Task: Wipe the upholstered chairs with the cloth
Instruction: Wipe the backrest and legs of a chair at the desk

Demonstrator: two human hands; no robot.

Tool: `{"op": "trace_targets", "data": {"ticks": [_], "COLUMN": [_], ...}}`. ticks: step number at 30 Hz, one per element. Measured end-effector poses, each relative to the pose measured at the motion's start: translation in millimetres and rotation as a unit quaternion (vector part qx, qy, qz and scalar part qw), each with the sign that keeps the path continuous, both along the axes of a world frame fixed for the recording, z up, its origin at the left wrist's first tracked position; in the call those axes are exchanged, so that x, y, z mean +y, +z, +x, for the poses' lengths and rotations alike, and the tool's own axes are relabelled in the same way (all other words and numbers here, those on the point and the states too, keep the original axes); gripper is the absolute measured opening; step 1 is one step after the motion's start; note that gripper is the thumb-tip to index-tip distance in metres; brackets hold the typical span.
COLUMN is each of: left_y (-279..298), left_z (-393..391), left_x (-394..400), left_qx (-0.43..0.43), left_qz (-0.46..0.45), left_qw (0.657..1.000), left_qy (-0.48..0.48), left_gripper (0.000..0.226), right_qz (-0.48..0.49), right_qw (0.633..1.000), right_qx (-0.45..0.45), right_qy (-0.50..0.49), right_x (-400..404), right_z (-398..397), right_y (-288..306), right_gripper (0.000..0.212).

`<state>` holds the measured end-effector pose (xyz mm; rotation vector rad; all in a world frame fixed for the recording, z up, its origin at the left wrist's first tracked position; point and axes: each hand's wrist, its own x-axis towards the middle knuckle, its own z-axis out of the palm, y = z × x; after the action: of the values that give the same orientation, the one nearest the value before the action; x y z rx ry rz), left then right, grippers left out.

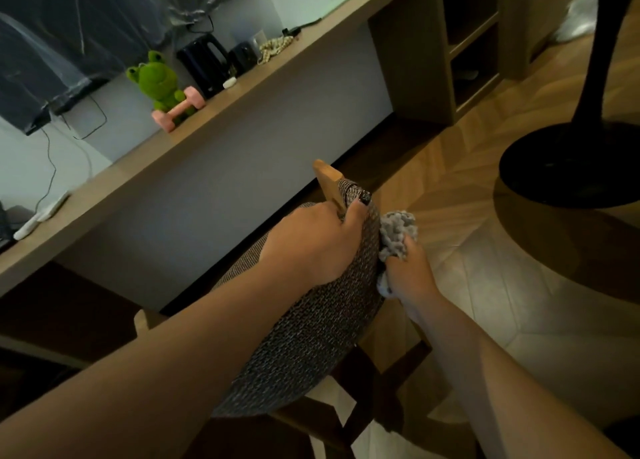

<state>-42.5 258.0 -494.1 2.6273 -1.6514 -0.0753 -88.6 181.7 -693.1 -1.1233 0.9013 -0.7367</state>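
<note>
An upholstered chair (311,337) with grey woven fabric and a light wooden frame stands low in the middle of the view. My left hand (311,240) grips the top of its backrest, thumb over the fabric near the wooden corner post. On the chair's right side, my right hand (410,271) is shut on a fluffy grey cloth (398,231), which it presses against the outer face of the backrest. Part of the cloth is hidden between hand and fabric.
A long wooden desk (207,140) runs behind the chair, holding a green frog toy (156,81), a pink dumbbell (178,110), a black kettle (204,63) and cables. A black round pedestal base (568,167) stands on the floor at right. Open shelves (471,43) sit beyond.
</note>
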Motion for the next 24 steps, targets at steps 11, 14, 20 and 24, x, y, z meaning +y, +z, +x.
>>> {"op": "trace_targets", "data": {"ticks": [11,14,20,24], "left_y": [18,18,15,11], "left_z": [18,25,22,26], "left_x": [39,81,110,109], "left_qx": [0.285,0.206,0.096,0.107], "left_qz": [-0.025,0.019,-0.063,-0.089], "left_qw": [0.951,0.976,0.993,0.99], "left_qy": [0.115,0.061,-0.003,-0.009], "left_gripper": [0.036,0.052,0.054,0.052], "right_qz": [-0.133,-0.161,-0.122,-0.149], "right_qw": [0.985,0.983,0.978,0.984], "right_qx": [-0.094,-0.073,-0.104,-0.021], "right_qy": [-0.047,-0.048,-0.131,-0.091], "right_x": [107,137,77,73], "right_z": [-40,-46,-49,-19], "right_y": [111,106,122,121], "right_gripper": [0.061,0.069,0.084,0.071]}}
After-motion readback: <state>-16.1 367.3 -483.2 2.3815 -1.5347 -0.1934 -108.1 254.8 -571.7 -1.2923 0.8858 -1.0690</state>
